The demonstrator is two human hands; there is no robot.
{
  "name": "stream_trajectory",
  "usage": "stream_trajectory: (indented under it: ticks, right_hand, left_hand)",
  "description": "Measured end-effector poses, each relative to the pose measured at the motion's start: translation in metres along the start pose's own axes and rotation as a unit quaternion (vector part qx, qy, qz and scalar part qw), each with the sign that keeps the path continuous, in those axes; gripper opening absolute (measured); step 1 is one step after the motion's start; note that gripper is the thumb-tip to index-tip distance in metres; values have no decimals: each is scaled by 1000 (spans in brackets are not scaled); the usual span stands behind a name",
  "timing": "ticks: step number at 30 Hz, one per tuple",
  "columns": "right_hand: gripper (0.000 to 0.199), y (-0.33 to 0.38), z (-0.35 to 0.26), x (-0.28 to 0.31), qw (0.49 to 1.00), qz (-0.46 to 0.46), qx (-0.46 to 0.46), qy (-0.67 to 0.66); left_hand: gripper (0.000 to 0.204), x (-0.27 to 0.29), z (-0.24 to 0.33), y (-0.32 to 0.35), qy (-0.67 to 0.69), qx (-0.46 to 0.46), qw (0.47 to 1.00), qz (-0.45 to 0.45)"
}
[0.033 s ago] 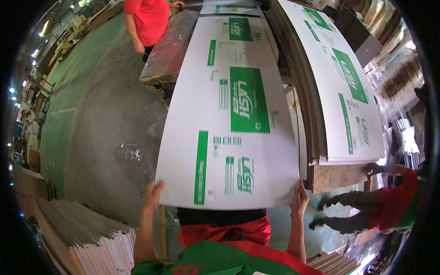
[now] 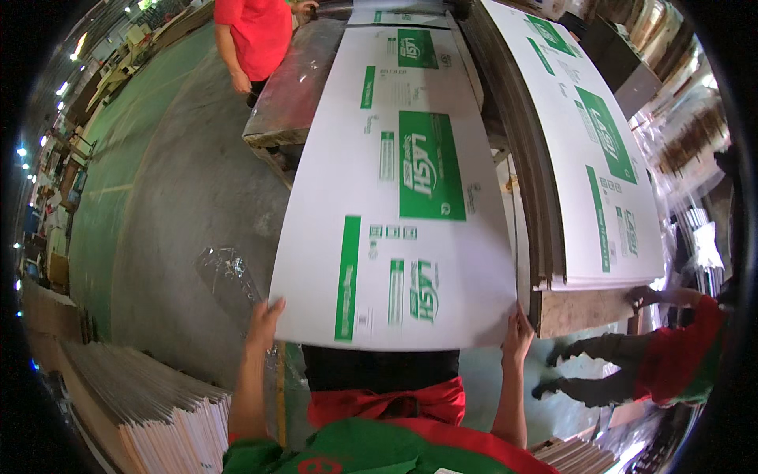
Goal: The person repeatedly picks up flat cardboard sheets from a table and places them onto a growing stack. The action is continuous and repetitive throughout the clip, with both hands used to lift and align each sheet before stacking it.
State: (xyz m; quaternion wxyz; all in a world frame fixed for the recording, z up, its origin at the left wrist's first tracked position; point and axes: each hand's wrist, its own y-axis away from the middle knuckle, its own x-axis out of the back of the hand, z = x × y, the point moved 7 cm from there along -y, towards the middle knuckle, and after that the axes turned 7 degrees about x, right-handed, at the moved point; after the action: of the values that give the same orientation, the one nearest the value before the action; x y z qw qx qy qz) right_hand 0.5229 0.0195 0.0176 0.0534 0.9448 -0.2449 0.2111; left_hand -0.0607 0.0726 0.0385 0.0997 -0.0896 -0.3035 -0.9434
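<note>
Head view, looking down. Left hand [image 2: 263,322] gripping the near left corner of a large white cardboard sheet [image 2: 395,205] printed in green, fingers closed over the edge, thumb side underneath (hidden by the sheet). Right hand [image 2: 517,336] clamped on the near right corner in the same way, fingers curled up over the edge. Sheet held flat in front of the body, its far end stretching away over a worn metal-topped table [image 2: 288,95]. Just to the right, touching or nearly so, a tall stack of like printed sheets [image 2: 600,150] resting on a wooden pallet [image 2: 580,310]. Beyond the table, a person in a red shirt [image 2: 253,35]. At the lower right, another person [image 2: 671,355] in red and green with a hand on the pallet's edge. Lower left, a pile of plain boards [image 2: 158,411]. On the green-grey floor [image 2: 150,221], a scrap of clear plastic film [image 2: 229,276] close to the left hand.
</note>
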Motion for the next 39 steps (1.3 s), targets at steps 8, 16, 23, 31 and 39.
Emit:
stream_trajectory:
  ticks: [8, 16, 23, 31, 39]
  right_hand:
    - [36, -139, 6, -74, 997, 64, 31, 17]
    - [38, -232, -10, -121, 996, 81, 37, 23]
    - [37, -330, 0, -172, 995, 90, 35, -11]
    - [53, -255, -129, -205, 944, -54, 261, 194]
    - [60, -115, -191, -16, 807, 126, 280, 504]
  left_hand:
    - [47, -21, 62, -123, 9, 25, 998, 62]
    - [46, -40, 104, -228, 33, -6, 999, 22]
    - [56, -56, 137, -334, 57, -37, 997, -30]
    - [64, -100, 217, -364, -401, -297, 815, 296]
    - [43, -437, 184, -107, -81, -178, 879, -434]
